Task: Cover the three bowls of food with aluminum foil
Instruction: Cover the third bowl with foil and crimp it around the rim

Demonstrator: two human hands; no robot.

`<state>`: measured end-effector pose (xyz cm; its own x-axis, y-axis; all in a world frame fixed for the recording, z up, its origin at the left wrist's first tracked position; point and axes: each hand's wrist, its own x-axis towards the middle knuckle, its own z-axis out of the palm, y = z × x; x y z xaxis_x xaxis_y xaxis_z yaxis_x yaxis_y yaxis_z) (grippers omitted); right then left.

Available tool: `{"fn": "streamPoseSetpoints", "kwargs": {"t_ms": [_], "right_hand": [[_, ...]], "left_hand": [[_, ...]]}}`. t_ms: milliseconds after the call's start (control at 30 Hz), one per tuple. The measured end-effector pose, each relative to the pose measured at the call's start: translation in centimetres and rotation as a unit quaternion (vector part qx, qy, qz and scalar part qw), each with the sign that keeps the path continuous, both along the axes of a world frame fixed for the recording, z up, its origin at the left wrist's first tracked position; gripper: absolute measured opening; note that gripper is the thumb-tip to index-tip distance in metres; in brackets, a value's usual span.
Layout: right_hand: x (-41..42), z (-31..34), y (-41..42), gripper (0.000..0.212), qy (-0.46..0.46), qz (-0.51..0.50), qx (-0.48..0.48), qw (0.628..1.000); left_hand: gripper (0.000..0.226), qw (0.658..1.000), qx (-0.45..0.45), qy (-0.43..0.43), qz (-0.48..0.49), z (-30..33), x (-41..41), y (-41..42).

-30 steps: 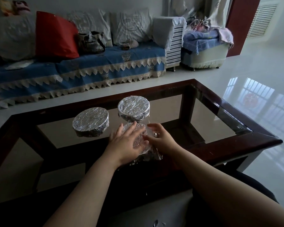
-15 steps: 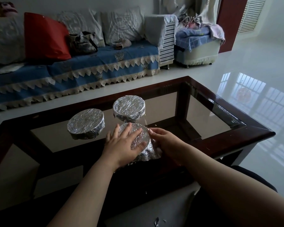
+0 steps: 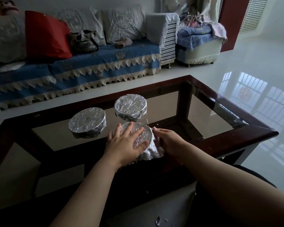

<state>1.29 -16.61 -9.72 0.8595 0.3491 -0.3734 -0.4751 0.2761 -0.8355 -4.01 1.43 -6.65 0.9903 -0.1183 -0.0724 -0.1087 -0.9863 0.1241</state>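
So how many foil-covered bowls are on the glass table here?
3. One at the left, one further back at centre, and the nearest one under both hands. None seems hidden.

Crinkled silver aluminium foil wraps all three round bowls on the dark-framed glass coffee table [image 3: 246, 128], so no food shows. On the nearest foil-covered bowl [image 3: 147, 138], the left hand [image 3: 123, 145] hides the near left of the top; the right hand [image 3: 169, 141] masks its right flank. The table's near left corner runs off the edge.
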Motion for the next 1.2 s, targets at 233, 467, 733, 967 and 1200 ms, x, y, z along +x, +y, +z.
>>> {"fn": "streamPoseSetpoints", "kwargs": {"t_ms": [233, 467, 733, 967, 1200], "right_hand": [[0.4, 0.0, 0.6, 0.015, 0.021, -0.017, 0.004, 1.0], [0.6, 0.2, 0.9, 0.012, 0.015, -0.033, -0.054, 0.998], [0.4, -0.2, 1.7, 0.015, -0.002, -0.069, -0.093, 0.993], [0.0, -0.4, 2.3, 0.028, -0.017, -0.095, -0.154, 0.983], [-0.2, -0.4, 2.5, 0.023, -0.074, -0.119, -0.198, 0.97]], "left_hand": [[0.077, 1.0, 0.004, -0.003, 0.003, -0.1, 0.0, -0.1], [0.075, 1.0, 0.008, -0.006, 0.005, -0.1, 0.1, -0.1], [0.07, 1.0, 0.012, -0.01, 0.002, -0.2, 0.0, -0.1], [0.076, 1.0, 0.009, -0.012, 0.01, -0.2, 0.0, -0.2], [0.073, 1.0, 0.008, -0.013, 0.01, -0.1, -0.1, -0.2]]}}
